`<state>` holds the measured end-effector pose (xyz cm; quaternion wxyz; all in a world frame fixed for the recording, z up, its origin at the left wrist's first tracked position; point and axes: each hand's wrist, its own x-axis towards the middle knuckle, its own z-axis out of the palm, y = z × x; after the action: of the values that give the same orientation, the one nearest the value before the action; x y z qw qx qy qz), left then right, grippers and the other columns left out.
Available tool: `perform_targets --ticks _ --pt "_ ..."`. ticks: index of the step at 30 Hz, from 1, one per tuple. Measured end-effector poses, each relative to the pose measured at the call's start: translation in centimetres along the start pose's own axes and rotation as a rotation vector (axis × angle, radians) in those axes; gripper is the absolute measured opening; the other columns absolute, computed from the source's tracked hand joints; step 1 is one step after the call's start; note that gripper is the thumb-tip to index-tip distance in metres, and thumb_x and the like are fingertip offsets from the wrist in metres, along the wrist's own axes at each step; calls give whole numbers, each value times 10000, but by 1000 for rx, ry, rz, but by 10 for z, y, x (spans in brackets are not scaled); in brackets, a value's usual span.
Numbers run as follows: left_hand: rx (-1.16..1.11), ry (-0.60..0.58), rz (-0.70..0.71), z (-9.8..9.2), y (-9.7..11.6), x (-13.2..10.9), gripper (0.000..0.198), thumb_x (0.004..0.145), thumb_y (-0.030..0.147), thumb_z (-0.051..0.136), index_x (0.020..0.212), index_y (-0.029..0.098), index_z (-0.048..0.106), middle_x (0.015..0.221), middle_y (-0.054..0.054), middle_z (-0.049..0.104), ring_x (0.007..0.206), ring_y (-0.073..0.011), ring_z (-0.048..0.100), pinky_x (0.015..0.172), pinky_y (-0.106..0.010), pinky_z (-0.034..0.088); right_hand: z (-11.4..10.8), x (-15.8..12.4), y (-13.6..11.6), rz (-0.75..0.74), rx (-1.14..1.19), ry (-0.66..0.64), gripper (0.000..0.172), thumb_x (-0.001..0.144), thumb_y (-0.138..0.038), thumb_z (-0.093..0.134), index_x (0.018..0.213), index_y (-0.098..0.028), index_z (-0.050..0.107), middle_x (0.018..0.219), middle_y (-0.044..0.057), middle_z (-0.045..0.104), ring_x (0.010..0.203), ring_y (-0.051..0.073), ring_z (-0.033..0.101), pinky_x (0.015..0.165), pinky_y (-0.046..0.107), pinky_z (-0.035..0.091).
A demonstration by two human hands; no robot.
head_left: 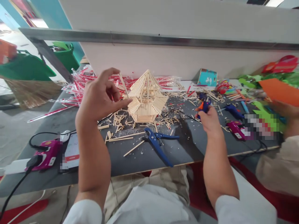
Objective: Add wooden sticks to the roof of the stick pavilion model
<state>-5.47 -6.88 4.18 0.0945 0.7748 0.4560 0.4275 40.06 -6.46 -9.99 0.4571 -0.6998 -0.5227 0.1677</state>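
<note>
A small wooden stick is pinched by its two ends between the thumb and index finger of my left hand. Just right of that hand stands a pavilion-like model built of thin sticks, with a pointed, partly open roof. My right hand is wrapped round a blue and orange glue gun, well to the right of the model. Blue cutters lie with handles apart in front of the model, near loose sticks.
Stick offcuts surround the model. Red-and-clear plastic wrappers lie behind. Magenta power sockets and a phone sit at the left, another socket at the right. Another person's blurred hand is at the far right, near orange paper.
</note>
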Motion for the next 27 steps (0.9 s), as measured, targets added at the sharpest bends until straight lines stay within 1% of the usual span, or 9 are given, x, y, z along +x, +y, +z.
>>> perform_targets --ticks 1,2,4,8,11,14,18,21,27 --pt "7 13 -7 -1 -1 -1 834 674 446 918 1406 274 556 680 87 649 583 -133 569 617 -337 473 2 4 -14 -33 55 24 315 733 -258 544 1045 -253 498 835 19 649 624 186 594 626 359 497" --pt "11 21 -14 -2 -1 -1 836 675 455 918 1406 270 556 689 85 654 589 -131 571 617 -338 475 5 9 -29 -99 202 75 345 706 -237 574 1034 -261 471 831 3 631 610 177 579 623 359 491" --pt "1 27 -30 -3 1 -2 835 671 472 921 1397 267 561 699 84 660 605 -130 572 619 -337 479 10 20 -65 -271 360 129 347 720 -237 635 1017 -273 461 814 -24 584 625 160 550 634 347 480" --pt "-64 16 -43 0 4 -1 826 656 468 927 1375 272 571 682 87 660 615 -137 573 623 -330 469 19 36 -135 -566 286 190 299 875 -386 688 1101 -296 514 934 7 573 777 164 513 743 344 463" --pt "-35 3 -33 4 3 1 807 681 456 918 1381 257 570 684 83 660 594 -130 565 613 -321 467 29 36 -165 -648 221 215 485 954 -561 635 1310 -314 420 998 40 605 876 189 501 799 353 455" --pt "18 -17 -17 7 -2 2 802 695 427 918 1392 250 562 694 78 660 590 -124 560 611 -316 479 41 31 -173 -636 194 207 560 947 -588 646 1350 -298 388 987 48 618 842 194 502 774 359 450" --pt "18 -32 -53 10 -7 3 816 703 432 920 1404 238 550 706 65 660 610 -126 556 614 -315 486 46 26 -170 -695 67 182 391 919 -480 687 1189 -289 480 900 25 610 733 197 523 741 375 452" --pt "21 -30 -96 11 -7 3 821 715 432 913 1411 209 539 716 54 668 630 -124 551 640 -312 493 42 24 -168 -743 -109 158 284 861 -379 705 1068 -293 531 872 31 610 747 234 565 753 403 459" --pt "4 -67 -105 15 -9 5 804 708 398 896 1409 218 545 716 37 679 633 -148 603 654 -324 518 43 22 -170 -784 -187 85 234 832 -281 678 1038 -304 568 894 70 644 842 298 604 784 443 465"
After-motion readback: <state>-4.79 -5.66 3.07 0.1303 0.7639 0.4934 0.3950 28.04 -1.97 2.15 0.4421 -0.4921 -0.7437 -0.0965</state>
